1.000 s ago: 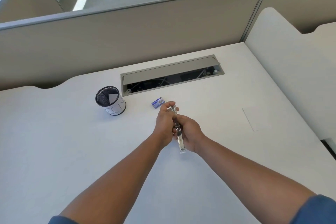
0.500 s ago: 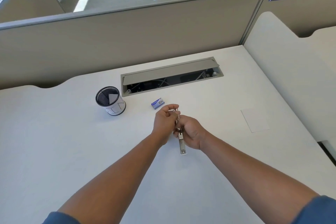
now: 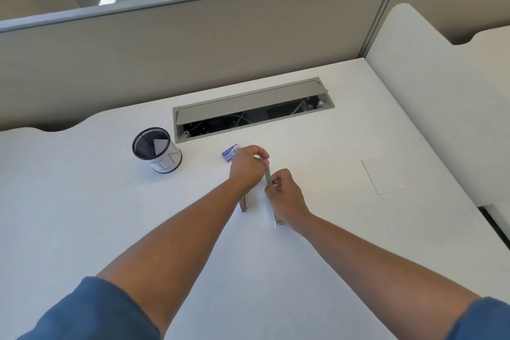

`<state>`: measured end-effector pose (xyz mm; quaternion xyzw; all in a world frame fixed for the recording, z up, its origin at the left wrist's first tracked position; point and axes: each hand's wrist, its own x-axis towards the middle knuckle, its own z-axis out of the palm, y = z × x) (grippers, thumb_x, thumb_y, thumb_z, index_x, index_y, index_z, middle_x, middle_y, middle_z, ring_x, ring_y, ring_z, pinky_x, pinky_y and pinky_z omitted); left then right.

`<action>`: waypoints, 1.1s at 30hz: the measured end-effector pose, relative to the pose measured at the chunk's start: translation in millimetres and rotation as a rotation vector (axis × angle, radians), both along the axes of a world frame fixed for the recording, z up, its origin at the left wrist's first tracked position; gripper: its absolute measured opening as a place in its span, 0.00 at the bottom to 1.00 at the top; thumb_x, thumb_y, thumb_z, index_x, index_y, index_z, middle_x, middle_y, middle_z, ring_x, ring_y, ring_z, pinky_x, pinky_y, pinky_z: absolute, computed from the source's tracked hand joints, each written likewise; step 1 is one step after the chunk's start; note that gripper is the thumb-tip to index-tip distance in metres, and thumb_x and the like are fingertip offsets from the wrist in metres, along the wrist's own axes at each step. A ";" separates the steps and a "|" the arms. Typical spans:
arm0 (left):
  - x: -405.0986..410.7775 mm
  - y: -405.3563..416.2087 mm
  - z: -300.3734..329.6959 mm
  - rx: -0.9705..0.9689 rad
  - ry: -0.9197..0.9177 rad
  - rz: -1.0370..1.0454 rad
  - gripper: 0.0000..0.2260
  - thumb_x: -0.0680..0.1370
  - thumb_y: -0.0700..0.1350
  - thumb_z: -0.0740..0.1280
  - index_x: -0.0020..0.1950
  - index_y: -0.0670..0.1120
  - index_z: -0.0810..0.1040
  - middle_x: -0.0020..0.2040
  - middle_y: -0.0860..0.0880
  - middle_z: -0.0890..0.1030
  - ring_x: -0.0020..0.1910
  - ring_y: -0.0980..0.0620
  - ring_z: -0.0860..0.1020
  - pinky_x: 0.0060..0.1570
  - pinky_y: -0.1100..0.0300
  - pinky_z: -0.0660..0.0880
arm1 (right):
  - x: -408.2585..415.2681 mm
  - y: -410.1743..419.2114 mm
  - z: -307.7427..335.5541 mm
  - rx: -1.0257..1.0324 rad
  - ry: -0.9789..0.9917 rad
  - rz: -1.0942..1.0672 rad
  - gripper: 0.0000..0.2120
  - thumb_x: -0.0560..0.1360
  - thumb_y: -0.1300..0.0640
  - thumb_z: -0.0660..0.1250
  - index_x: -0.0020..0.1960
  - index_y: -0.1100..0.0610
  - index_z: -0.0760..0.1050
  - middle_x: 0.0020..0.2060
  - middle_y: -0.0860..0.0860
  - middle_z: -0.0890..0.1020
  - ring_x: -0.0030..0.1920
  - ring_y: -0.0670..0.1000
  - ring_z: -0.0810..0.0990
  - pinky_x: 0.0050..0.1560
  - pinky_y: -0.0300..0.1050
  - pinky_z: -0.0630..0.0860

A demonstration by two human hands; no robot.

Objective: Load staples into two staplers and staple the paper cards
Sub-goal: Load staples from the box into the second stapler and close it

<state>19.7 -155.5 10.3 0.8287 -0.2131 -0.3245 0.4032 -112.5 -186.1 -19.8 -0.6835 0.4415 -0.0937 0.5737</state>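
A slim metal stapler (image 3: pixel 278 218) is spread open in a V just above the white desk (image 3: pixel 82 201). Its two arms meet near my left fingertips. My left hand (image 3: pixel 247 167) pinches the far, hinged end; the stapler's other arm (image 3: pixel 243 205) pokes out from under my left wrist. My right hand (image 3: pixel 285 196) grips the right-hand arm around its middle. A small blue staple box (image 3: pixel 229 152) lies just left of my left hand. A white paper card (image 3: pixel 383 176) lies flat on the desk to the right. Only one stapler shows.
A black mesh cup (image 3: pixel 156 149) with a white label and a paper piece inside stands to the left. Behind the hands is an open grey cable tray (image 3: pixel 254 110) sunk in the desk. A beige partition (image 3: pixel 193 36) closes the back; the desk edge drops off at the right.
The stapler was held closed between both hands. It has now swung open, with one arm going left under my left wrist and the other staying in my right hand.
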 end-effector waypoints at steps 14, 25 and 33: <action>9.7 -14.0 -6.2 0.172 -0.251 -0.200 0.05 0.76 0.37 0.70 0.47 0.45 0.83 0.51 0.48 0.83 0.46 0.49 0.81 0.45 0.56 0.79 | -4.9 3.9 -17.6 -0.357 -0.017 0.092 0.07 0.73 0.55 0.73 0.47 0.56 0.77 0.43 0.50 0.76 0.43 0.45 0.75 0.46 0.41 0.74; 18.5 -5.7 -10.1 0.146 -0.308 -0.130 0.09 0.78 0.41 0.70 0.57 0.48 0.82 0.60 0.48 0.79 0.46 0.52 0.76 0.46 0.59 0.70 | -4.0 1.4 -20.2 -0.448 0.011 0.116 0.05 0.75 0.61 0.70 0.52 0.58 0.79 0.46 0.50 0.77 0.43 0.52 0.77 0.49 0.50 0.76; 53.8 27.7 -24.7 0.077 -0.370 0.092 0.13 0.79 0.41 0.67 0.63 0.49 0.80 0.64 0.47 0.76 0.64 0.44 0.73 0.56 0.56 0.70 | 0.5 -6.1 -15.2 -0.289 -0.108 -0.008 0.08 0.76 0.50 0.69 0.53 0.52 0.79 0.49 0.49 0.78 0.48 0.40 0.76 0.49 0.33 0.72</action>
